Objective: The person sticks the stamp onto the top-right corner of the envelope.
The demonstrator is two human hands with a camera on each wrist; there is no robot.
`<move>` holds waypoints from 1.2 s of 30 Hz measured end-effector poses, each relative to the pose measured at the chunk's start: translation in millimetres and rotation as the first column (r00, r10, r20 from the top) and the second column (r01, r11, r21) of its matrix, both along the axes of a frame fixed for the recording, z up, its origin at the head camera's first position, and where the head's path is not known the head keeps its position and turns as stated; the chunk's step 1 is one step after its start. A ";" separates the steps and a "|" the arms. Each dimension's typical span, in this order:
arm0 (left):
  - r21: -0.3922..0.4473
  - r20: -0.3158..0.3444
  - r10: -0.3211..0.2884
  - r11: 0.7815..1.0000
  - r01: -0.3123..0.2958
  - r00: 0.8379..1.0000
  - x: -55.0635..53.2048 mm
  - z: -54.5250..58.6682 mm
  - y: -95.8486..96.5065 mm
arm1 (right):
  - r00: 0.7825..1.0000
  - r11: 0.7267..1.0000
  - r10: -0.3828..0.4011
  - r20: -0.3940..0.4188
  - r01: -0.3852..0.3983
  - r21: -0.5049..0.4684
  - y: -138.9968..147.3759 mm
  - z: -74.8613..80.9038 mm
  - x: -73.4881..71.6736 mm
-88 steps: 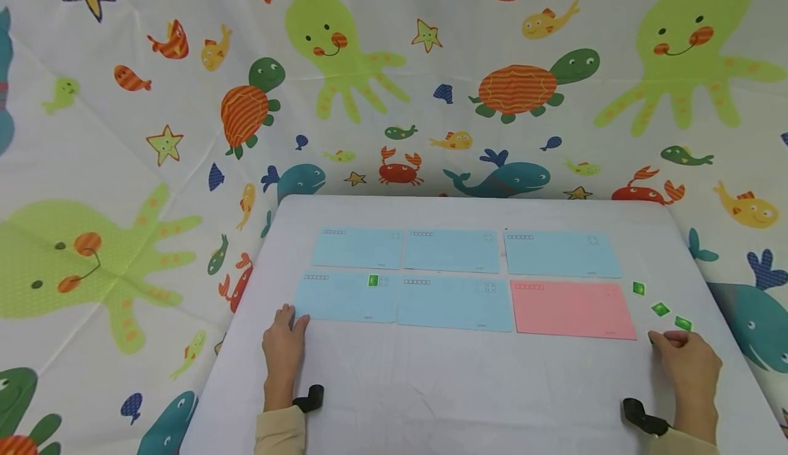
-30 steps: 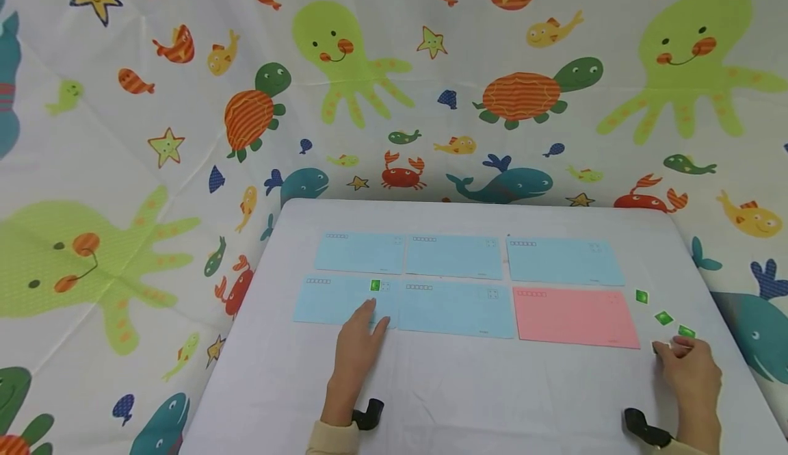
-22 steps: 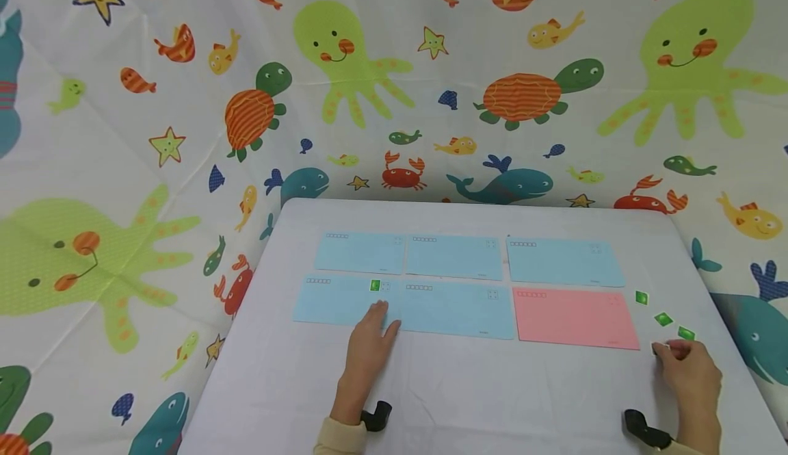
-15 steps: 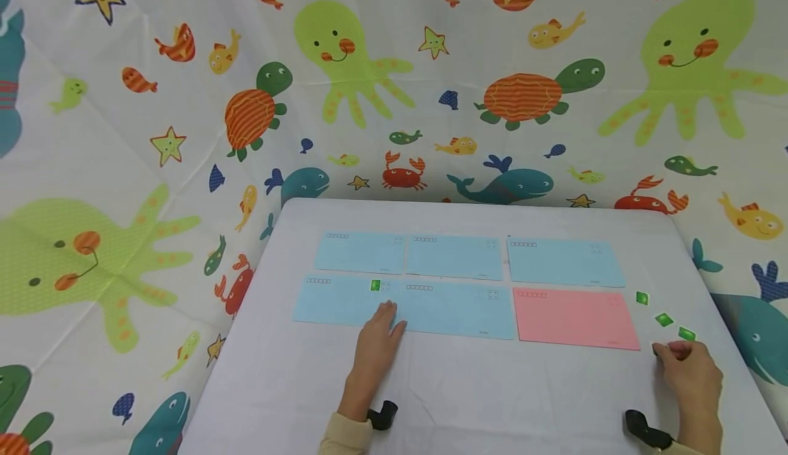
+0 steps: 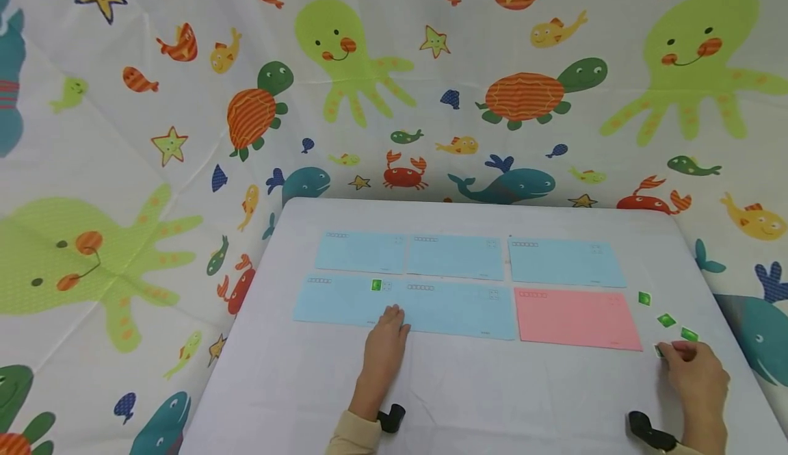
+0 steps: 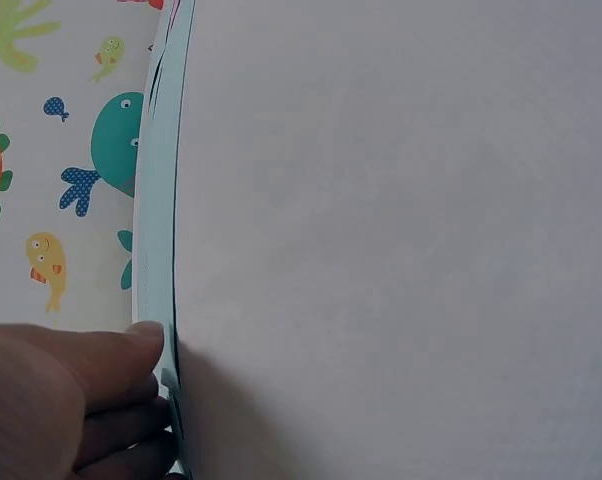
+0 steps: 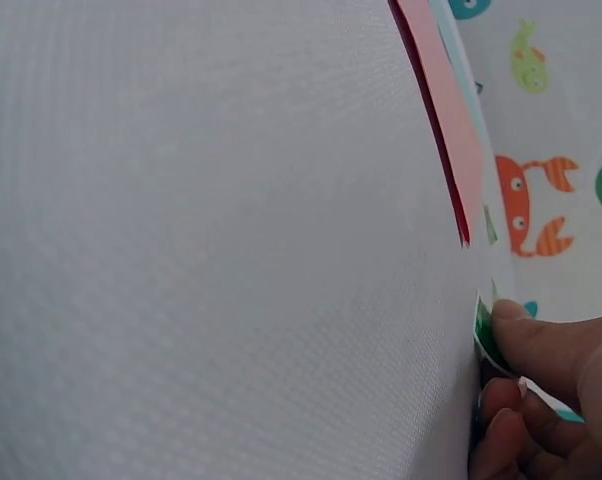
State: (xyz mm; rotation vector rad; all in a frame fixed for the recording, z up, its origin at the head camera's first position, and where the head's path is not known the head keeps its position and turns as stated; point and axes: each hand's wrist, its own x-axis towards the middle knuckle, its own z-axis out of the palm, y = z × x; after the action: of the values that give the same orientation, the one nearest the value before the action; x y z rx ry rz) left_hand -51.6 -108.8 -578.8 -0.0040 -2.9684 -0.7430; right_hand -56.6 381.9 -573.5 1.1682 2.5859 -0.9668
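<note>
The head view looks forward and down over the surface (image 5: 492, 393); both wrist views skim it closely, apparently tipped; all share the cloth (image 5: 425, 85).

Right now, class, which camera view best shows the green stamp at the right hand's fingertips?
The right wrist view: up close, the green stamp shows larger against the right hand, though partly covered. The head view shows only a small corner; the left wrist view shows none of it.

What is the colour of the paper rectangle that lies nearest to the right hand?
The paper rectangle is pink, seen best in the head view.
</note>
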 end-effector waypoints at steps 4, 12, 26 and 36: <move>-0.031 -0.030 0.000 1.000 -0.001 1.000 0.8 -1.0 1.6 | 1.000 1.000 -0.013 0.003 0.013 -0.001 0.1 1.7 0.2; -0.075 -0.054 0.002 0.997 -0.006 0.999 0.9 -3.2 3.1 | 0.997 0.997 -0.071 -0.021 0.071 -0.017 -2.2 0.0 0.8; -0.071 -0.088 0.011 0.997 -0.018 0.996 -0.6 -8.9 3.7 | 0.974 0.979 -0.197 -0.115 0.189 -0.080 -0.3 0.9 1.6; -0.045 -0.084 0.018 0.999 -0.022 0.996 -1.9 -9.9 3.0 | 0.941 0.969 -0.210 -0.265 0.165 -0.182 -8.1 2.6 -1.4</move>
State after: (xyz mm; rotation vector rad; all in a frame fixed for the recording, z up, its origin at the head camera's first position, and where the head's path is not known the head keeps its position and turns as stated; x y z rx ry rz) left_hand -53.5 -105.8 -588.7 -0.0078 -2.9012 -0.6559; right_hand -58.0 373.8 -571.0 1.3398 2.5773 -1.4491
